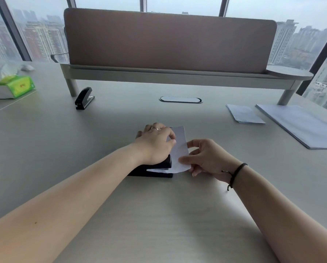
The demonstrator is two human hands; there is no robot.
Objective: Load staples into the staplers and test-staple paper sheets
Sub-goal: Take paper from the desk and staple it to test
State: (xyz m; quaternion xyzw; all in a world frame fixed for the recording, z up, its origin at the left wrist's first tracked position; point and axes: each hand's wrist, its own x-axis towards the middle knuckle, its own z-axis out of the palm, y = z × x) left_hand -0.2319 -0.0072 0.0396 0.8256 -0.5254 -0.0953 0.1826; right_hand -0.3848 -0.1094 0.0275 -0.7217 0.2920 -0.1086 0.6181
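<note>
A black stapler (155, 170) lies on the desk in the middle of the view, its mouth facing right. My left hand (156, 143) lies on top of it, palm down, fingers curled over the far end. A small white paper sheet (179, 149) sticks into the stapler's mouth and curves upward. My right hand (206, 158) pinches the paper's right edge between thumb and fingers. A second black stapler (84, 98) stands apart at the back left.
A folded paper stack (244, 113) and a larger sheet pile (301, 124) lie at the right. A green tissue pack (11, 86) sits far left. A raised shelf with a brown divider panel (168, 40) crosses the back; a cable grommet (180, 99) is below it.
</note>
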